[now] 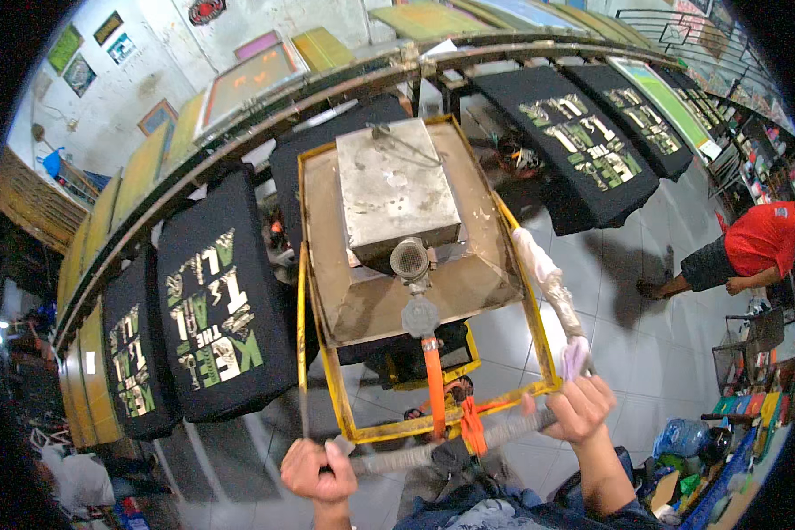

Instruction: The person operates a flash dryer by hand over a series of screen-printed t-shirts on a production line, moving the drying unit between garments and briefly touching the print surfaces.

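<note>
My left hand is closed around the left end of a grey, tape-wrapped handlebar. At its right end my right hand is wrapped round the same bar, close to a pinkish cloth tied on a side rod. The bar runs along the near side of a yellow metal frame. On this frame sits a wide brown metal hood with a stained silver box on top. A round mesh-covered fitting joins a grey regulator-like part and an orange hose.
Black printed T-shirts lie on boards left of the frame, with more black shirts at right. Framed screens lean along the curved rack behind. A person in red stands on the tiled floor at right, near a water jug.
</note>
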Demonstrator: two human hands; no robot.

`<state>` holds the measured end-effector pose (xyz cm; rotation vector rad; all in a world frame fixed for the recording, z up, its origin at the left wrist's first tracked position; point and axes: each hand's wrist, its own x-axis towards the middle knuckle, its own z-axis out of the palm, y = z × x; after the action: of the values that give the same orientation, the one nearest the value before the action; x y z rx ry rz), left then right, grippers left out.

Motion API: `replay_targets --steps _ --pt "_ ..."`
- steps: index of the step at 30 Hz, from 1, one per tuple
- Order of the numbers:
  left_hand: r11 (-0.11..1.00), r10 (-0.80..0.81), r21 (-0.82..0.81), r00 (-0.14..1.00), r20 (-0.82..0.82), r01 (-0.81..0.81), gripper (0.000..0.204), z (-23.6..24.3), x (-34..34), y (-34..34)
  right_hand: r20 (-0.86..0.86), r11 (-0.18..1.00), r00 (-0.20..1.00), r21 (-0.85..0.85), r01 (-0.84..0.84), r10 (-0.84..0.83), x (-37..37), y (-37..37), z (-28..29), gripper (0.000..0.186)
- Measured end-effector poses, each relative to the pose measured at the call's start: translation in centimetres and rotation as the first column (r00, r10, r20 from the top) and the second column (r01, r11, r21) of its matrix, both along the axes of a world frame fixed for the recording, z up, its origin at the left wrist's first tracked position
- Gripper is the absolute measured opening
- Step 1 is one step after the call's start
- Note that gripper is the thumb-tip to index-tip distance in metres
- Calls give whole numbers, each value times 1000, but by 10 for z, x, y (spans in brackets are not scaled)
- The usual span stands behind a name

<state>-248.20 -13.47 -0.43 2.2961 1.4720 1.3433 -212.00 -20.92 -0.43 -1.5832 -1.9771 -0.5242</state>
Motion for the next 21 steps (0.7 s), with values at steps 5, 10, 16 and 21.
replay_targets --steps 5,10,16,21 --pt "974 23 -222 990 -140 -54 34 14 -22 -17 88 998 995 33 53 -56 -3 -11 -8 39" --pt "936 -75 -350 993 -94 37 24 3 -39 -28 -46 948 988 -279 -154 147 9 -11 19 44" --pt "999 33 22 998 56 -34 33 -7 -2 -3 -228 796 962 -549 -254 149 -9 49 88 59" --pt "999 5 45 996 87 -9 33 -3 2 2 20 857 901 -321 -404 432 -50 125 100 46"
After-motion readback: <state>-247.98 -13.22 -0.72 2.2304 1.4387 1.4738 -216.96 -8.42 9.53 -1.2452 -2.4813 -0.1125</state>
